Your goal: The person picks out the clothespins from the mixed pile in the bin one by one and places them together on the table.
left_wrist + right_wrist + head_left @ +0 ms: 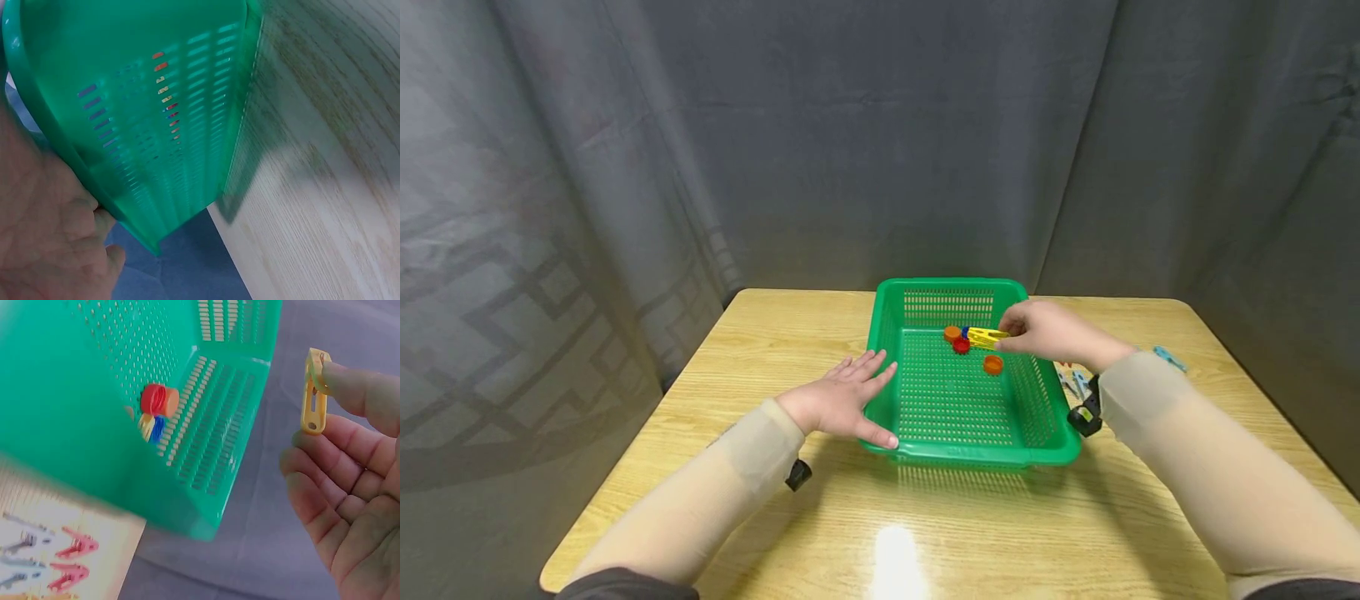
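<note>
A green plastic basket [962, 454] with slotted walls stands on the table. My left hand [846, 396] lies spread over its left rim, fingers straight. Over the basket's right side my right hand [1052, 333] pinches a yellow clothespin [314, 394] between thumb and fingers. Inside the basket are an orange cap [952, 333], a red cap [961, 346] beside it and another orange cap [992, 365] closer to me. A small blue piece [157, 429] and a yellowish piece [147, 425] lie by the red cap; their kind is unclear.
Right of the basket, partly behind my right wrist, several clothespins lie on the wooden table [760, 517], among them a red clothespin [70, 575] and a blue clothespin [1168, 358]. Grey curtains [880, 150] hang around the back and sides.
</note>
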The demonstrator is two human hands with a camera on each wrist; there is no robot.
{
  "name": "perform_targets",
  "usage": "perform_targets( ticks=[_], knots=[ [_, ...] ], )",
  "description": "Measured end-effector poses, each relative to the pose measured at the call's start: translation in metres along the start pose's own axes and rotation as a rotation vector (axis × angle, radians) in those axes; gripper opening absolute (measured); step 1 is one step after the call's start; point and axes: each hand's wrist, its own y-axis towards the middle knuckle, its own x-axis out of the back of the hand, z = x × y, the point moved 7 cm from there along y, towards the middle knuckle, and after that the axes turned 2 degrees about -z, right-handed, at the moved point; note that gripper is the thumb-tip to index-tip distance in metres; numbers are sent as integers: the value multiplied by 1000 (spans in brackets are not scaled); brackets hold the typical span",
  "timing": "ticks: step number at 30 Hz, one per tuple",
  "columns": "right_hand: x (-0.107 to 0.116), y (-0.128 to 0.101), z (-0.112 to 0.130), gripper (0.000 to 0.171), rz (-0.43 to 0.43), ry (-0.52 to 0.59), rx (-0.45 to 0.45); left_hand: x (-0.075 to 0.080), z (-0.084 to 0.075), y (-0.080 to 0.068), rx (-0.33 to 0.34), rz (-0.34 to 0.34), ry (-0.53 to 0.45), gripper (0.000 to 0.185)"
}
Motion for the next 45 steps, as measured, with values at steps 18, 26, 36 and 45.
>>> perform_targets(
  ticks=[18,26,36,45],
  knots=[
    [44,-73,-85,38,-202,-51,-264,-1,-2,0,-3,-14,2,113],
    [37,-106,-137,50,-192,-34,-426,-2,-2,0,-2,-13,-8,112],
    [22,-139,-182,67,-183,-57,-562,-2,-1,-1,-2,-19,-13,112],
    [7,-151,-211,61,-187,-76,-601,-1,-2,-3,-15,-22,-15,112]
  ],
)
